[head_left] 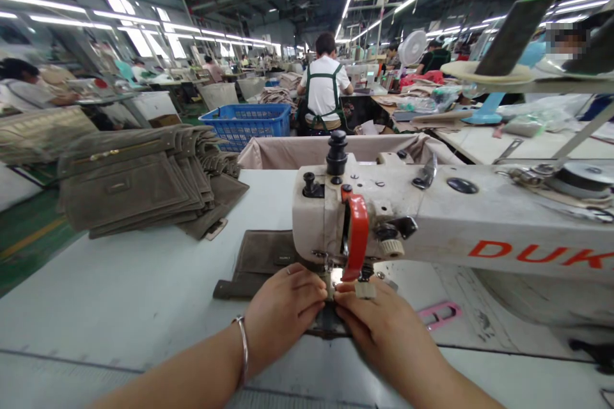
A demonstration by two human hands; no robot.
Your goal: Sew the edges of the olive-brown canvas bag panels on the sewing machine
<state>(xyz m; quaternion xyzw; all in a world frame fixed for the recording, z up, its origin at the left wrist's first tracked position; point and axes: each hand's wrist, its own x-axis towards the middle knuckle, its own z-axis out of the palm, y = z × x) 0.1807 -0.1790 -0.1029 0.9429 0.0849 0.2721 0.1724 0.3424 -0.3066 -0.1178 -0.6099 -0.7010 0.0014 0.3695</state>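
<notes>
A dark brown fabric panel (261, 249) with a small label lies flat under the head of a white sewing machine (446, 217). My left hand (288, 307) wears a bracelet and a ring; its fingers are pressed together on the panel's edge, just left of the lit needle area. On the other side, my right hand (378, 316) has its fingers closed at the same spot, by the presser foot. A small light-coloured piece shows between the fingertips. An orange guard (355, 236) hangs in front of the needle and hides part of it.
A pile of brown panels (129, 185) lies at the table's left. Beyond the machine are a cloth-lined bin (288, 150), a blue basket (249, 121) and a seated person (325, 86). A pink clip-like tool (440, 315) lies right of my right hand. Thread cones (513, 38) stand upper right.
</notes>
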